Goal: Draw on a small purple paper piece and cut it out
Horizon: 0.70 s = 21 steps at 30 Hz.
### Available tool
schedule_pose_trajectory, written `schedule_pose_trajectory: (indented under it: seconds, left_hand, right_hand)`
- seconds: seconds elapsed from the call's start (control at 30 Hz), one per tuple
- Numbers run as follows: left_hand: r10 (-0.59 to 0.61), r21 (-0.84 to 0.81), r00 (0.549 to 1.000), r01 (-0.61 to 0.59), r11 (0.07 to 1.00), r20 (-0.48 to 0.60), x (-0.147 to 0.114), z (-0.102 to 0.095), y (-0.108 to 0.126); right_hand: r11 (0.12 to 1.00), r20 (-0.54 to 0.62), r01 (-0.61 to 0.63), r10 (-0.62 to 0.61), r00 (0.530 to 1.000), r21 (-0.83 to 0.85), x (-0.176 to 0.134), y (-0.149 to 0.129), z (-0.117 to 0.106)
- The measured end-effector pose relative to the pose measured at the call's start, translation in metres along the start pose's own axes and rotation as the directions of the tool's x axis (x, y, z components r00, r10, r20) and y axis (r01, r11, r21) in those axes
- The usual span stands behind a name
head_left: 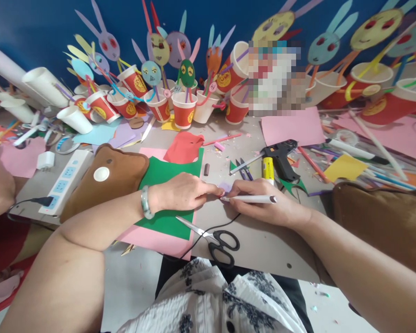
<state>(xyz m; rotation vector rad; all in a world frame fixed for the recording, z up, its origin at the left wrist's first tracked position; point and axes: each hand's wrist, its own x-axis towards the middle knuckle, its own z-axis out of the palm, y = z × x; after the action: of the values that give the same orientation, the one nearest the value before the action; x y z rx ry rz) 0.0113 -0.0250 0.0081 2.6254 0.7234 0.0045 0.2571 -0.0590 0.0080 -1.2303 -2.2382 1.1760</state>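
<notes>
My left hand (182,192) lies over the green paper sheet (166,185) and presses a small pale purple paper piece (226,187) onto the table with its fingertips. My right hand (263,201) grips a white pen (251,199), its tip at the left touching that purple piece. A pale green bracelet (145,202) sits on my left wrist. Black-handled scissors (215,238) lie open just in front of both hands, on a pink sheet's (152,240) edge.
A black glue gun (280,157) and yellow glue stick (268,167) lie behind my right hand. Red paper cups with paper rabbit heads (183,108) crowd the back. A white power strip (67,178), brown pouch (104,182), red paper (183,148) and brown bag (384,217) surround the work spot.
</notes>
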Motion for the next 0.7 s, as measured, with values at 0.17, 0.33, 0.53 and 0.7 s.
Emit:
schedule_pose_trajectory:
  seconds: [0.17,0.33,0.53,0.7]
  left_hand:
    - [0.007,-0.001,1.000,-0.007,1.000,-0.017,0.0000,0.0006,-0.0007]
    - [0.008,0.023,1.000,-0.007,1.000,-0.015,-0.0003,0.0027,-0.0023]
    - [0.010,0.017,1.000,-0.010,1.000,-0.010,0.0005,0.0025,-0.0021]
    - [-0.005,0.018,1.000,0.005,1.000,0.006,0.0005,0.0011,-0.0008]
  right_hand:
    - [1.000,-0.049,-0.020,0.020,0.999,-0.004,0.0002,-0.0005,0.0010]
    - [1.000,-0.017,0.010,-0.010,1.000,0.004,0.0001,0.0017,0.0019]
    - [1.000,-0.009,0.019,-0.020,1.000,-0.001,-0.0004,0.0015,0.0030]
    - [1.000,-0.050,0.021,-0.021,0.999,0.002,0.0006,0.0032,0.0052]
